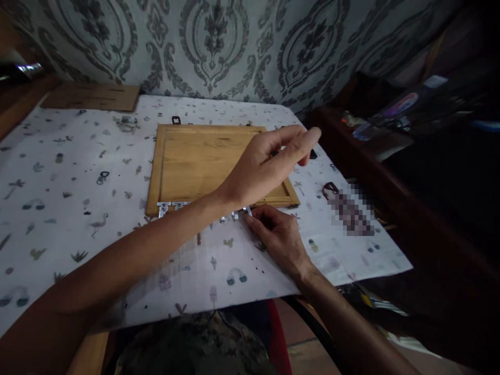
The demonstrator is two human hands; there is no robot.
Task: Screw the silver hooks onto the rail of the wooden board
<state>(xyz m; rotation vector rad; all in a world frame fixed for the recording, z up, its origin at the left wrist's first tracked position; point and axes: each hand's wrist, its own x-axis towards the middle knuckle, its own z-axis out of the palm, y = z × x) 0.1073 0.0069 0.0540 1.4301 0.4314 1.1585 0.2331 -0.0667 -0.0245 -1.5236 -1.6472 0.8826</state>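
Note:
A shallow wooden tray-like panel [187, 161] lies flat on a table covered with a white patterned cloth [58, 208]. Metal hinges [163, 207] are fixed along the panel's near edge. My left hand [269, 164] reaches across above the panel's right corner, fingers stretched and slightly apart, holding nothing. My right hand [279, 237] rests on the cloth just below that edge, its fingers curled and pinching at a small metal hinge piece [240, 213].
A flat wooden board [91, 97] lies at the table's far left. Small metal fittings [125, 123] and a black ring [102, 177] are scattered on the cloth. A dark tool [330, 190] lies right of the panel. A dark cluttered shelf [398, 120] stands to the right.

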